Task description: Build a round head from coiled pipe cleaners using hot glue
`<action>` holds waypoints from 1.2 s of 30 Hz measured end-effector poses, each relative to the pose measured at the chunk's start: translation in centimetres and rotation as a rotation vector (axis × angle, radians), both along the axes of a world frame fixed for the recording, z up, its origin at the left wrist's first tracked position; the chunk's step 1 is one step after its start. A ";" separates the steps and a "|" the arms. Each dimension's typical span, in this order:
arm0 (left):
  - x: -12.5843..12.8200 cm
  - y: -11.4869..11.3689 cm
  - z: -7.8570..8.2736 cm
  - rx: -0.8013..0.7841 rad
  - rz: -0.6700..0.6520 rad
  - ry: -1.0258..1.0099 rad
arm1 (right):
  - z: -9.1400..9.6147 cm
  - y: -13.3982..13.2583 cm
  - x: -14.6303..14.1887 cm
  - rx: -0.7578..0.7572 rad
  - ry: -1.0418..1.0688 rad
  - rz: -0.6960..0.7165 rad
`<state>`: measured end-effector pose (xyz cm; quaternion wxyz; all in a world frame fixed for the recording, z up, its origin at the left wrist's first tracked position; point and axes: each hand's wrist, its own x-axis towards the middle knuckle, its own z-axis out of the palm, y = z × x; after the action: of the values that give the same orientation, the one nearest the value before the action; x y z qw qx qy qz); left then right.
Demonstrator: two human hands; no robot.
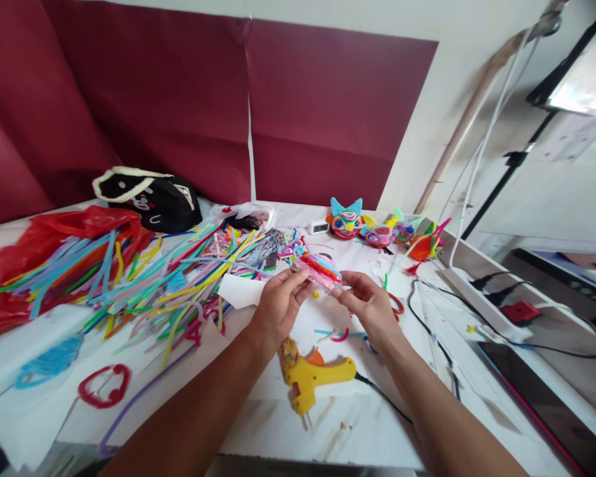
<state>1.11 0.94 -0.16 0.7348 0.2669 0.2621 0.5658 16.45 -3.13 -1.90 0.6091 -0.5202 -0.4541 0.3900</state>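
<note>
While left fingers [293, 281] pinch one end of the striped piece [320, 270], right fingers [349, 300] pinch the other.

Dark-red sheets [328, 112] cover much of the pale wall [457, 66] behind the white tabletop [367, 437]; at right a brownish pole [471, 122] slants near a bright lamp panel [586, 76] on a black stand [491, 175]

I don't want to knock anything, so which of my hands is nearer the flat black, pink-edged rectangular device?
Right. Your right hand is above and left of the black device in the picture; your left hand is farther left.
</note>
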 end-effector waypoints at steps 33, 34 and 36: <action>0.3 -0.4 0.1 -0.070 -0.103 0.000 | -0.6 0.3 0.1 -0.047 -0.093 0.119; 0.3 -0.5 0.1 -0.061 -0.116 0.012 | -0.6 0.3 0.0 -0.046 -0.093 0.116; 0.3 -0.7 0.1 -0.036 -0.138 0.035 | -0.5 0.3 0.0 -0.048 -0.089 0.111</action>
<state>1.42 0.21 -0.02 0.7723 0.2806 0.2660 0.5041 16.43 -2.83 -2.44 0.5531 -0.5254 -0.4996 0.4103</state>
